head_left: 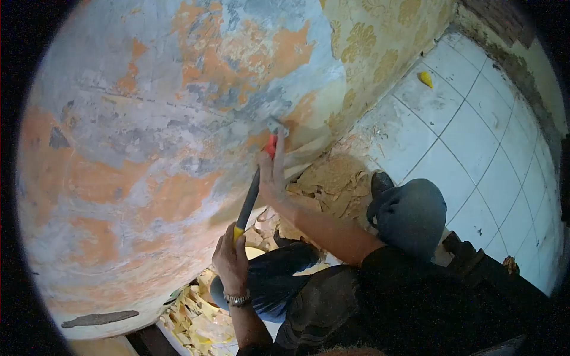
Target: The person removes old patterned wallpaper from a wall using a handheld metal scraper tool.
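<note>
A long-handled scraper (250,199) has a dark shaft, a red neck, a yellow lower end and a metal blade. Its blade rests against the patchy wall (196,142), near the edge of the remaining patterned wallpaper (362,47). My left hand (230,258), with a metal-banded watch at the wrist, is closed round the yellow end. Higher up, my right hand (273,175) holds the shaft by the red neck, one finger stretched along it towards the blade. The blade and fingertips are slightly blurred.
Torn wallpaper scraps (196,317) and brown peeled sheets (335,184) lie at the wall's foot by my bent legs. White floor tiles (463,139) extend to the right, with a small yellow piece (426,79) on them. A dark strip of debris (100,318) shows at lower left.
</note>
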{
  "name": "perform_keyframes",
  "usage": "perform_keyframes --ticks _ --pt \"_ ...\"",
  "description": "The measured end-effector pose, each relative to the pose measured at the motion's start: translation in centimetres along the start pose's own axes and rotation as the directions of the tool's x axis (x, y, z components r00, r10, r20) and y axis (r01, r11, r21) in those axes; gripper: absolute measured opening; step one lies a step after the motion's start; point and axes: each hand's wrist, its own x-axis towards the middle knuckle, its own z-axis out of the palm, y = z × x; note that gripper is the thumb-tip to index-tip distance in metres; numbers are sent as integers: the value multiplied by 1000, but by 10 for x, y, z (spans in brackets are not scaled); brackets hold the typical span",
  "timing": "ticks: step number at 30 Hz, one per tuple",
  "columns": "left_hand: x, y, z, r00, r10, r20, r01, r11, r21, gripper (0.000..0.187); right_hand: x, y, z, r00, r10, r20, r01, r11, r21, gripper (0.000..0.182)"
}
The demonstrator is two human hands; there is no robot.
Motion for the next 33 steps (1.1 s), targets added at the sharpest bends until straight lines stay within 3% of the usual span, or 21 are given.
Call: perform_keyframes --ticks 3,5,7,8,12,13,14,15,17,18,23,33 --pt "27 8 17 1000 -3 25 3 1000 31 29 29 -18 -17 999 -13 -47 14 1000 20 64" --pt "42 19 34 985 170 -20 -169 985 46 31 38 -29 -28 995 -56 -88 58 998 19 67" --pt "37 26 26 983 179 -29 -176 981 85 31 40 -26 -32 954 182 -240 -165 982 88 63" --pt "36 31 19 982 189 -23 -184 974 133 30 35 -26 -26 954 180 -238 -163 983 89 63" --pt "-16 16 -58 995 83 -64 -66 970 236 34 -38 -8 27 966 258 -9 -258 965 -54 77" --pt "-31 7 -73 992 78 -100 -51 967 249 34 -55 -25 35 873 454 180 -463 886 11 84" --pt "-43 5 -85 994 57 -98 -24 952 305 33 -67 -24 43 906 309 289 -332 943 32 88" --pt "-53 5 -92 993 -53 -106 79 965 250 34 -69 -30 46 903 316 290 -339 940 34 88" --pt "-57 3 -92 993 24 -120 16 945 327 34 -72 -48 54 861 353 367 -423 896 132 90" --pt "-56 1 -94 992 18 -121 24 943 331 34 -69 -43 57 876 301 376 -383 909 164 93" --pt "-40 -4 -105 992 57 -110 -25 960 280 35 -70 -41 57 883 298 363 -373 914 157 88" --pt "-22 3 -121 992 93 -91 -51 924 380 33 -62 -50 62 896 288 337 -385 882 271 86"
